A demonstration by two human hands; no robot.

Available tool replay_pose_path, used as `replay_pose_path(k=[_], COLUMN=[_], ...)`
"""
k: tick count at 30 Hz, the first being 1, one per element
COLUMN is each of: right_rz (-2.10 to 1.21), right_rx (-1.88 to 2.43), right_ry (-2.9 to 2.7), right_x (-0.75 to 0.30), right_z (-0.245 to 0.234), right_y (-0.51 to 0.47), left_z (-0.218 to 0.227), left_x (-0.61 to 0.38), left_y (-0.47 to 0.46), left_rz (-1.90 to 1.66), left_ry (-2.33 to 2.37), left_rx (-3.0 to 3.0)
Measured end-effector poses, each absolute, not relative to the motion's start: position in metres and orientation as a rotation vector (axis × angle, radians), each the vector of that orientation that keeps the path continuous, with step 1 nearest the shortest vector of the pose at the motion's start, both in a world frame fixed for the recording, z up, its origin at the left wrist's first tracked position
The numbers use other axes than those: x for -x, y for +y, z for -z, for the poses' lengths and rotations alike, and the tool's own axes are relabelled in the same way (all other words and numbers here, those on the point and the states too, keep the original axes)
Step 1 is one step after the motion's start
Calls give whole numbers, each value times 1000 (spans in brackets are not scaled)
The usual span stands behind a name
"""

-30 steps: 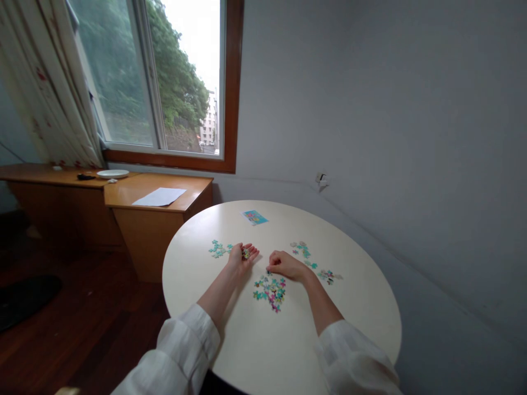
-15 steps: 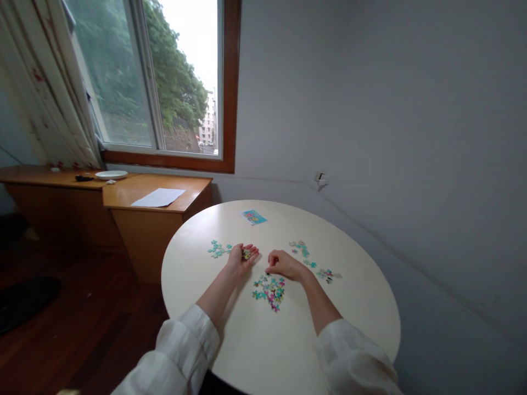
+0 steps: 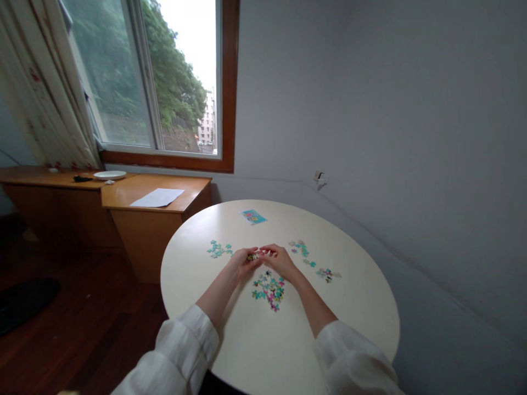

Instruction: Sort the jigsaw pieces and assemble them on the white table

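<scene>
My left hand (image 3: 244, 260) is cupped over the table, palm turned up, with several small jigsaw puzzle pieces (image 3: 252, 256) in it. My right hand (image 3: 280, 260) meets it from the right, its bent fingertips at the left hand's fingers and the held pieces. What the right fingertips pinch is too small and hidden to make out. Just below both hands lies a loose pile of colourful puzzle pieces (image 3: 269, 292), with a dark-marked piece (image 3: 268, 272) at its top edge.
Turquoise pieces (image 3: 219, 249) lie left of my hands; more pieces (image 3: 303, 250) and a small cluster (image 3: 328, 274) lie to the right. A picture card (image 3: 253, 216) rests at the back of the round white table (image 3: 349, 318). Beyond stands a wooden desk (image 3: 197, 189) with paper (image 3: 158, 197).
My right hand has moved up and left from the pile's top edge to my left hand. The left hand's fingers have curled in more. The dark-marked piece now shows uncovered.
</scene>
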State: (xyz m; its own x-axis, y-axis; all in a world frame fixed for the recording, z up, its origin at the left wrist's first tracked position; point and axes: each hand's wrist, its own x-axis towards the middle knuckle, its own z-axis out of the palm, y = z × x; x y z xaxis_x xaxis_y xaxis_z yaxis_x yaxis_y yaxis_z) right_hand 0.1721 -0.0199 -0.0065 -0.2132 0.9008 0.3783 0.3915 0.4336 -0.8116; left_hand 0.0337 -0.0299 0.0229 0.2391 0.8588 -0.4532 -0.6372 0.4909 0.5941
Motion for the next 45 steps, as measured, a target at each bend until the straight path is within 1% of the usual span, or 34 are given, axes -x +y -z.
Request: replay_pose_path(k=[4, 11, 15, 20, 26, 36, 40, 45], right_rz=[-637, -633, -691, -845, -896, -824, -762, -784], right_rx=[1119, 1167, 1139, 1139, 1101, 965, 963, 945], right_ry=[-1891, -1861, -1791, -1644, -1521, -1506, -1514, -1530], right_x=[-166, -167, -168, -169, -169, -170, -169, -168], right_z=[6, 7, 11, 16, 14, 18, 16, 12], right_y=[-24, -22, -18, -17, -17, -11, -13, -16], left_z=[-23, -19, -15, -12, -16, -11, -12, -15], left_x=[-35, -35, -33, -32, -35, -36, -37, -40], left_y=[-31, -28, -25, -23, -25, -23, -25, -30], left_rz=[-1052, -1000, -972, -997, -1013, -1134, -1130, -1088], left_ry=[795, 744, 759, 818, 848, 830, 843, 862], left_rx=[-277, -239, -279, -339, -312, -216, -273, -348])
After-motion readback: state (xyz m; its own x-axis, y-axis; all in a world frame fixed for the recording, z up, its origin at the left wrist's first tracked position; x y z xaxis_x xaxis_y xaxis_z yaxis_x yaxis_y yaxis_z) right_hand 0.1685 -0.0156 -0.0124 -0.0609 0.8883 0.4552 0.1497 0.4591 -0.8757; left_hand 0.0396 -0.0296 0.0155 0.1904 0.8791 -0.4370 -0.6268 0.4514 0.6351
